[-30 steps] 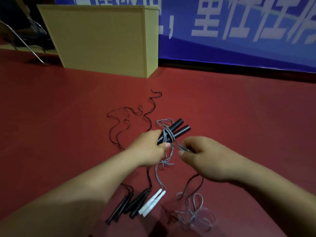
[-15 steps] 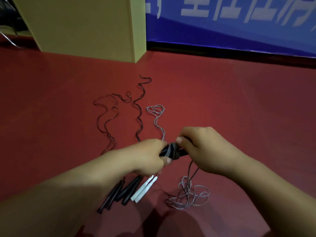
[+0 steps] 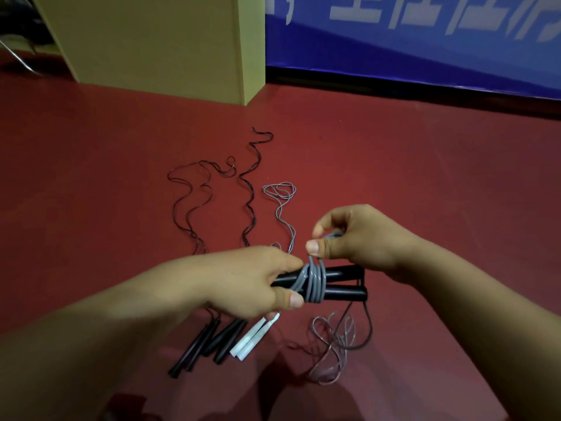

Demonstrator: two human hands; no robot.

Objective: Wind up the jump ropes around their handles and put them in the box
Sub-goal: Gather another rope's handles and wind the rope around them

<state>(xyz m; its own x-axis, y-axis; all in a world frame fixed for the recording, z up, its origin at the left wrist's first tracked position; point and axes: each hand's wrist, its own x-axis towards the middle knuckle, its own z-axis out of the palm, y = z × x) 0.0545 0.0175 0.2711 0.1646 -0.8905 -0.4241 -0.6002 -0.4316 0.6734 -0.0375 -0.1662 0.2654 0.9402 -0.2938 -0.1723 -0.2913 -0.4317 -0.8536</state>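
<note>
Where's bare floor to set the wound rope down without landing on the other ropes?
Free: red floor right of the grey rope, up to the blue banner; also the floor left of the black ropes, before the box. Crowded: under the hands, with spare handles and loose cord.

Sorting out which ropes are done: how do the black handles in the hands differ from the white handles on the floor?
The black handles are held up by the left hand, grey cord coiled around them while the right hand pinches it. The white handles lie on the red floor, nothing wound on them. The black ones look thicker. Both pairs lie side by side.
</note>
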